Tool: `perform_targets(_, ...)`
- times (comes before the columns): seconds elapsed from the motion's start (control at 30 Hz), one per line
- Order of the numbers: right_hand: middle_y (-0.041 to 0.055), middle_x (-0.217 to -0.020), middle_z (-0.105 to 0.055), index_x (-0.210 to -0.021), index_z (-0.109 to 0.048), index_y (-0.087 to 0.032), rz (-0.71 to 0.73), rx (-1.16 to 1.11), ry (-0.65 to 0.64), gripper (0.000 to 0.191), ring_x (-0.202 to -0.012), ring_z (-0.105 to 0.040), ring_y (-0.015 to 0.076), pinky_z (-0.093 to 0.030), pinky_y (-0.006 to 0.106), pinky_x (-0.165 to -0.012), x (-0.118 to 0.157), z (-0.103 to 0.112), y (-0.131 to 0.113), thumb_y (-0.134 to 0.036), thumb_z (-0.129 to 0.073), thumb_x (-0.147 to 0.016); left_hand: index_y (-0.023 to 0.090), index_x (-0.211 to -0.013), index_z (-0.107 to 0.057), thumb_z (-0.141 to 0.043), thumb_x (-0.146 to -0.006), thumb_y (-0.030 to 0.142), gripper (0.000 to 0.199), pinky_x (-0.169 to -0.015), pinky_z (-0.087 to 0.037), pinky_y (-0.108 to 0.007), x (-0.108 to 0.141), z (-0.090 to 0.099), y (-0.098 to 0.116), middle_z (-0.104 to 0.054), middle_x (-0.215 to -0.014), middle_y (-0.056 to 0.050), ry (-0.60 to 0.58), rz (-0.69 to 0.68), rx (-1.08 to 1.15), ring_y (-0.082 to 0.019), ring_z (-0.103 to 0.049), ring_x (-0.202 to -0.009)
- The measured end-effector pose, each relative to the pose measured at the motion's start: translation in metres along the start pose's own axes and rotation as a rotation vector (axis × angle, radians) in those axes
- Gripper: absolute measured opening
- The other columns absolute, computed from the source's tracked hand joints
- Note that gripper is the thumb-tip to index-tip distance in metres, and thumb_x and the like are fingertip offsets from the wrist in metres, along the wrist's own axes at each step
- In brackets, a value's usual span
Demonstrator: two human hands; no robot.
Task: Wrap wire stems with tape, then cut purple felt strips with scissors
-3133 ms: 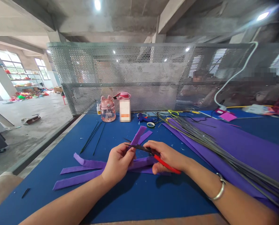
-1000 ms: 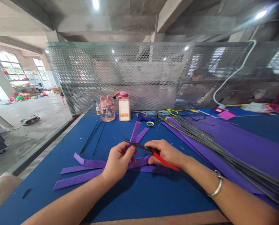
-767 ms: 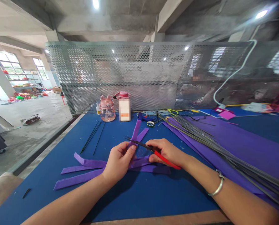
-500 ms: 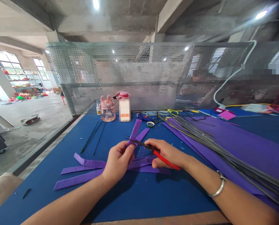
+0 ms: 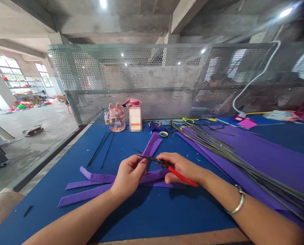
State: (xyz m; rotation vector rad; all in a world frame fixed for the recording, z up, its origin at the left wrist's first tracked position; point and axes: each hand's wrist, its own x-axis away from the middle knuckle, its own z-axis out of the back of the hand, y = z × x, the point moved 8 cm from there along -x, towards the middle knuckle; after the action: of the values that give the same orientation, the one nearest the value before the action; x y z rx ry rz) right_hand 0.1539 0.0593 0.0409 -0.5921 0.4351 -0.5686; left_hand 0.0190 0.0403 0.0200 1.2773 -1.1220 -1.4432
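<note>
My left hand pinches a purple strip between thumb and fingers, its free ends pointing up and away. In my right hand is a pair of scissors with red handles and dark blades. The blades lie across the strip just above my left thumb, their tips slightly apart on the far side. Under and beside my left hand, several more purple strips lie on the blue table. Part of them is hidden behind the hand.
Thin dark wires lie left. A bundle of grey wires rests on a purple sheet at right. At the back stand a pink bear-eared bottle, a taller bottle, a blue glue gun and a tape roll, before a perforated metal screen.
The scissor blades have drawn closer across the strip. The strip's upper end has leaned to the right, nearer its other end. Both hands stay almost in place.
</note>
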Motion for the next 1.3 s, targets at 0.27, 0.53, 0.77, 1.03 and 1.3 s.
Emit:
perform_targets(0.27, -0.0032, -0.069, -0.042, -0.088, -0.059, -0.014, -0.020, -0.004, 0.025, 0.051, -0.059, -0.033, 0.0098, -0.029, 0.021, -0.052, 0.000, 0.001, 0.002, -0.063, -0.059, -0.073, 0.016, -0.064, -0.052, -0.053, -0.082, 0.040, 0.030, -0.043, -0.030, -0.019, 0.000, 0.002, 0.001, -0.047, -0.050, 0.004, 0.009, -0.021, -0.002, -0.006, -0.037, -0.044)
perform_targets(0.53, -0.0038, -0.068, -0.042, -0.088, -0.058, -0.016, -0.074, -0.004, 0.013, 0.036, -0.059, -0.034, 0.0093, -0.030, 0.020, -0.052, 0.001, 0.000, 0.007, -0.049, -0.063, -0.077, 0.016, -0.066, -0.052, -0.053, -0.083, 0.040, 0.029, -0.043, -0.030, -0.018, 0.001, 0.000, 0.003, -0.047, -0.051, 0.005, 0.000, -0.018, 0.007, -0.006, -0.037, -0.044)
perform_targets(0.77, -0.0034, -0.069, -0.044, -0.088, -0.058, -0.015, -0.061, 0.031, 0.020, 0.041, -0.059, -0.034, 0.0099, -0.031, 0.020, -0.053, 0.000, 0.002, 0.004, -0.054, -0.062, -0.076, 0.016, -0.066, -0.052, -0.052, -0.083, 0.039, 0.029, -0.042, -0.030, -0.018, 0.000, 0.001, 0.003, -0.048, -0.051, 0.004, 0.008, -0.022, -0.006, -0.006, -0.038, -0.044)
perform_targets(1.03, 0.0006, -0.081, -0.049, -0.097, -0.055, -0.017, -0.016, 0.101, 0.021, 0.062, -0.066, -0.039, 0.0133, -0.035, 0.022, -0.057, -0.001, 0.003, -0.004, -0.067, -0.065, -0.063, 0.016, -0.072, -0.053, -0.053, -0.082, 0.043, 0.030, -0.042, -0.032, -0.019, -0.002, 0.005, -0.002, -0.050, -0.055, 0.004, 0.063, -0.010, 0.043, -0.006, -0.042, -0.044)
perform_targets(1.3, 0.0005, -0.077, -0.046, -0.092, -0.055, -0.015, 0.034, 0.082, 0.030, 0.068, -0.064, -0.036, 0.0127, -0.034, 0.023, -0.056, -0.002, 0.001, -0.008, -0.076, -0.053, -0.064, 0.015, -0.070, -0.053, -0.052, -0.083, 0.043, 0.031, -0.043, -0.031, -0.019, 0.000, 0.000, -0.003, -0.047, -0.054, 0.004, 0.005, -0.036, 0.000, -0.006, -0.040, -0.045)
